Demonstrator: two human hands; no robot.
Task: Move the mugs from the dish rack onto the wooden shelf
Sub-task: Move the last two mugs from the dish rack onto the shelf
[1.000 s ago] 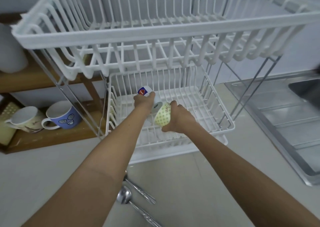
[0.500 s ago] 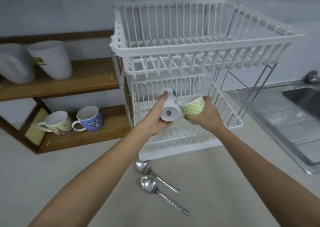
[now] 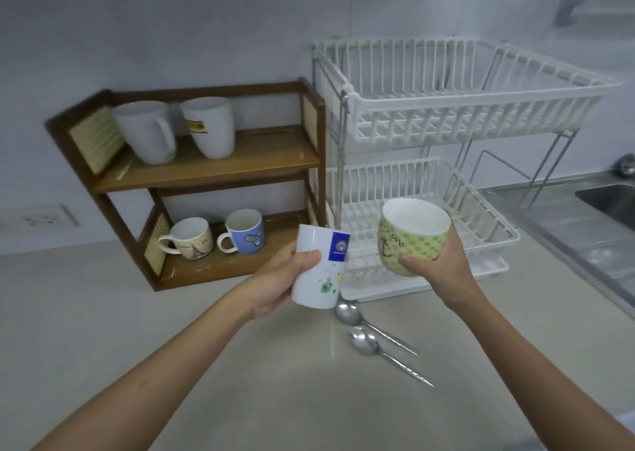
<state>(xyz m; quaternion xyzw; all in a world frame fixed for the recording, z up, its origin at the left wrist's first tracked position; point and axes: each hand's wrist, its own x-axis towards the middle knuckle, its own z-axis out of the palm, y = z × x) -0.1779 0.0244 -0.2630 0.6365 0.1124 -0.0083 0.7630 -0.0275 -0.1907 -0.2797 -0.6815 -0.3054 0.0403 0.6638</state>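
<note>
My left hand [image 3: 275, 280] grips a tall white mug [image 3: 319, 268] with a blue label, held above the counter in front of the rack. My right hand [image 3: 438, 266] holds a green patterned mug [image 3: 410, 235] upright, in front of the lower tier of the white dish rack [image 3: 464, 106]. Both rack tiers look bare. The wooden shelf [image 3: 213, 165] stands to the left of the rack. Its top board carries two large white mugs [image 3: 147, 131] [image 3: 209, 125]. On its bottom board stand a cream mug [image 3: 189, 239] and a blue mug [image 3: 245, 232].
Two metal spoons [image 3: 348, 313] [image 3: 366, 340] lie on the counter just below my hands. A steel sink [image 3: 608, 203] and its draining board run along the right. A wall socket [image 3: 37, 218] sits at the far left.
Both hands have drawn the two mugs out of the rack's lower tier toward me and to the left. The view has pulled back, so the whole shelf shows.
</note>
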